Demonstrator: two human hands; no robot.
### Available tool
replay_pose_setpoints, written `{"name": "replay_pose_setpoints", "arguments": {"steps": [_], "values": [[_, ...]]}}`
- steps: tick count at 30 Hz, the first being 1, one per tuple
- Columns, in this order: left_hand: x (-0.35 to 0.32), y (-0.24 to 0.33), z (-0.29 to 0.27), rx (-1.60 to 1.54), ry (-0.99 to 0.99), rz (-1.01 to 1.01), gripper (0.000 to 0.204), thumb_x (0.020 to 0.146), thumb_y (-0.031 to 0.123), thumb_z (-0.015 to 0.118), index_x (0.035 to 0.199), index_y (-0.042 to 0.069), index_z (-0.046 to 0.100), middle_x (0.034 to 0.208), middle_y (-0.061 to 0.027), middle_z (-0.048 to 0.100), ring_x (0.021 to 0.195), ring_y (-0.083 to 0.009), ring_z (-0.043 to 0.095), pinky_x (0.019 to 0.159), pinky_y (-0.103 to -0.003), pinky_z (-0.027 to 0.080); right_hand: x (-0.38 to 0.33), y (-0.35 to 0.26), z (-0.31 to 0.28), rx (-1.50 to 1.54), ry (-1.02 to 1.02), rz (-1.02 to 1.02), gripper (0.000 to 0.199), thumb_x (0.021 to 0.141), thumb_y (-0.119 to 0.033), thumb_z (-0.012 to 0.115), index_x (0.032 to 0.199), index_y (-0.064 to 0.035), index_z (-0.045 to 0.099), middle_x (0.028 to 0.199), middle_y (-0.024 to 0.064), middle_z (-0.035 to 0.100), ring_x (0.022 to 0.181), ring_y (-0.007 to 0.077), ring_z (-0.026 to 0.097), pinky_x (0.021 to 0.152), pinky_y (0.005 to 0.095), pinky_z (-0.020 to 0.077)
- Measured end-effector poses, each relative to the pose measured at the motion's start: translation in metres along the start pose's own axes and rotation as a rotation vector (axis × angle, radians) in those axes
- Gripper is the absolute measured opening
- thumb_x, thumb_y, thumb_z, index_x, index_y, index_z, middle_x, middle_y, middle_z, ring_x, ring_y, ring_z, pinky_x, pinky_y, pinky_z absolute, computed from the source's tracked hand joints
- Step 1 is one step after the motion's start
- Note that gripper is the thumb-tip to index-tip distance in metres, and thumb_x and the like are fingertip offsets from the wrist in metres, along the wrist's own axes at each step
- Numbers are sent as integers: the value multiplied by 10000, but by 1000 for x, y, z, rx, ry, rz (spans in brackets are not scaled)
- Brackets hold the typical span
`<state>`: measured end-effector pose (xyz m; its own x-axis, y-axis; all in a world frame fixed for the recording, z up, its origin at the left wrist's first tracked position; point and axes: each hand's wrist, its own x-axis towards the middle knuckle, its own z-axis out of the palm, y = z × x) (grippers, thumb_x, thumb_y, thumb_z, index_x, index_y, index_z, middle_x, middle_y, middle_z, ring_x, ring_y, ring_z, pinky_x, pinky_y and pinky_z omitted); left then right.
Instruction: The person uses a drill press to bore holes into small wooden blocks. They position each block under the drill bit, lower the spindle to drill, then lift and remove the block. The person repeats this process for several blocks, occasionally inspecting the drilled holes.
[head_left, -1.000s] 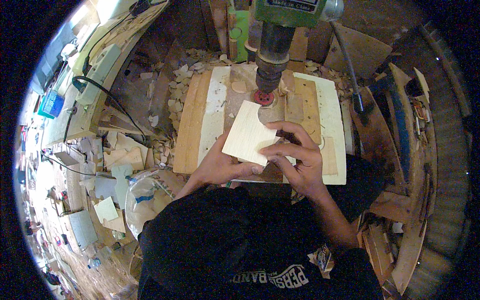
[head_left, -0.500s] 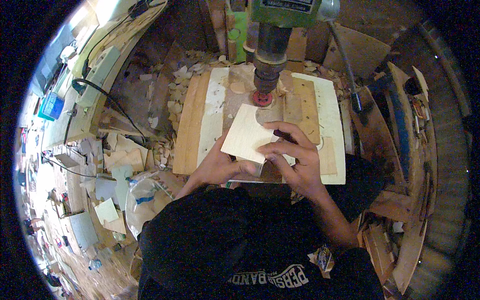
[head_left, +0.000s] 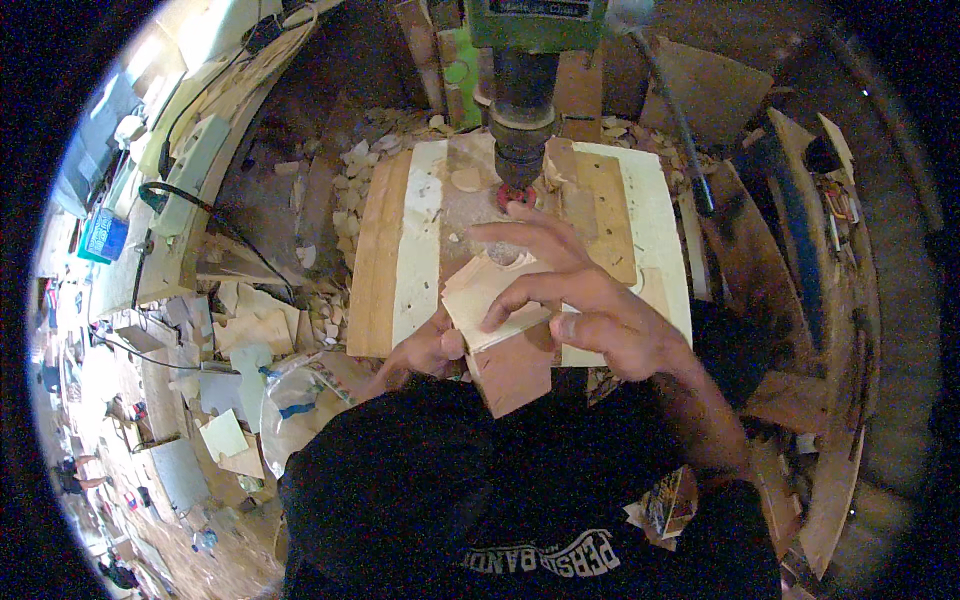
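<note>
Low in front of me, my left hand (head_left: 425, 350) holds a pale wooden piece (head_left: 470, 305) with a rounded notch in its far edge. Its thumb presses the near left side, and the other fingers are hidden under the wood. A brown wooden face (head_left: 512, 375) shows below the pale top; whether it is one block or a separate piece I cannot tell. Spread over the wood is my right hand (head_left: 610, 315), a fingertip on the pale face and another finger stretched toward the red round cutter (head_left: 516, 197) under the drill chuck (head_left: 520, 150).
The green drill press (head_left: 540, 25) stands over a work table (head_left: 425, 210) of wooden boards. Wood offcuts (head_left: 355, 215) lie heaped around it. A lever (head_left: 690, 150) hangs at the right. A plastic bag (head_left: 305, 395) and a cabled bench (head_left: 165, 240) are at the left.
The wooden piece has come lower and tilted, exposing its brown side. My right hand has loosened from its edge and spread its fingers over it. The view has shifted slightly.
</note>
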<state>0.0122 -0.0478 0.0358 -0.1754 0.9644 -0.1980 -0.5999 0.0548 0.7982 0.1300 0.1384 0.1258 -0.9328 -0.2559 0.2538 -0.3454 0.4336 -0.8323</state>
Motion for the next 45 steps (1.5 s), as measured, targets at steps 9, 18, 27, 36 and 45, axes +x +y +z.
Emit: {"name": "replay_pose_setpoints", "arguments": {"steps": [9, 18, 27, 36, 45], "values": [[-1, -23, 4, -254, -65, 84, 937, 672, 244, 882, 1426, 25, 370, 1276, -107, 589, 1127, -197, 581, 969, -379, 476, 34, 9, -9, -144, -155, -305, 412, 965, -368, 430, 1117, -47, 637, 1319, 139, 543, 1352, 354, 384, 1187, 494, 207], [-4, -34, -1, -420, -95, 202, 948, 664, 234, 882, 1429, 26, 361, 1285, -108, 579, 1134, -202, 578, 973, -383, 474, 65, 16, -14, 526, -317, 297, 625, 1001, -546, 359, 1190, -15, 630, 1214, 118, 609, 1057, 252, 575, 853, 415, 488], [1, -16, -21, -385, -90, 259, 960, 656, 223, 882, 1433, 28, 353, 1295, -110, 570, 1141, -206, 574, 976, -386, 472, 85, 19, -18, 629, -404, 554, 752, 975, -645, 325, 1139, 3, 670, 1182, 127, 628, 804, 223, 613, 643, 391, 522], [0, -15, -17, -300, -53, 256, 972, 648, 212, 882, 1436, 29, 344, 1305, -111, 560, 1148, -210, 570, 980, -390, 469, 77, 30, -16, 364, -349, 144, 524, 944, -512, 529, 1034, -11, 653, 1250, 138, 579, 918, 298, 622, 806, 393, 529], [-8, 63, -8, 530, 44, -82, 1002, 621, 223, 900, 1419, 38, 323, 1280, -103, 552, 1170, -224, 558, 992, -394, 461, 3, 30, 13, -146, 87, -158, 356, 717, -197, 819, 964, -99, 581, 1440, 145, 470, 1362, 393, 369, 1125, 516, 296]]}}
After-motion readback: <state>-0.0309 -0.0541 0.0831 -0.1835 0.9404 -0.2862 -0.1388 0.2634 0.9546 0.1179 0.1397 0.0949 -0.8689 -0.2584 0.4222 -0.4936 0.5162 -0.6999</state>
